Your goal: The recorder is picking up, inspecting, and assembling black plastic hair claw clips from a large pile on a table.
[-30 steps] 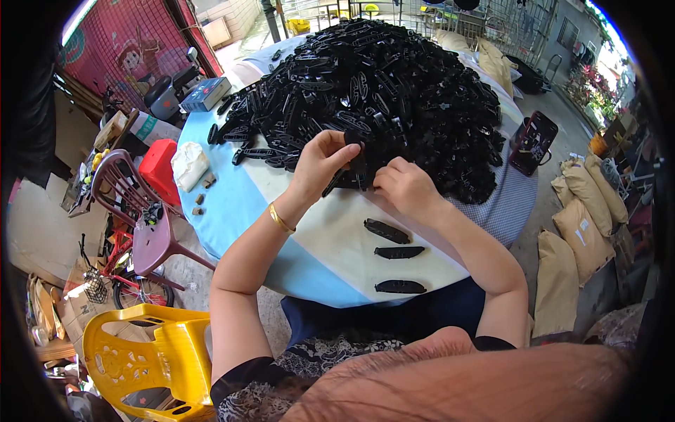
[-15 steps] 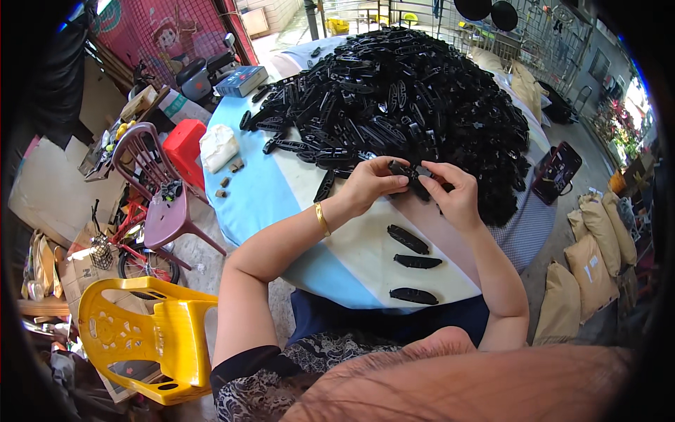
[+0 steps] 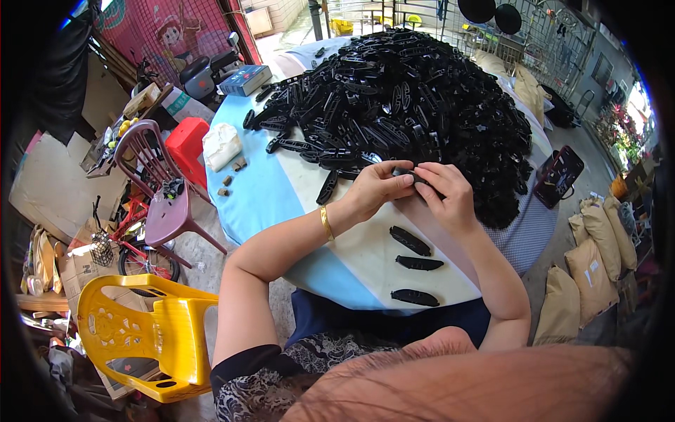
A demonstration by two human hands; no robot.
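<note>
Nearest the body, three flat black oval plastic pieces (image 3: 417, 269) lie in a row on the pale round tabletop (image 3: 365, 246), apart from one another, just right of the forearms. Above them both hands meet at the near edge of the heap. Left hand (image 3: 376, 191), gold bangle (image 3: 326, 223) at the wrist, fingers curled and pinching one end of a small black plastic part (image 3: 408, 173); right hand (image 3: 448, 197) closed on its other end, fingertips touching the left's. Part held just above the table, against the foot of the large mound of black plastic pieces (image 3: 415, 98) covering the table's far half. Left of table: yellow plastic chair (image 3: 144, 334), maroon plastic chair (image 3: 158, 186), red stool (image 3: 186, 144). White crumpled bag (image 3: 220, 144) on the blue cloth edge.
</note>
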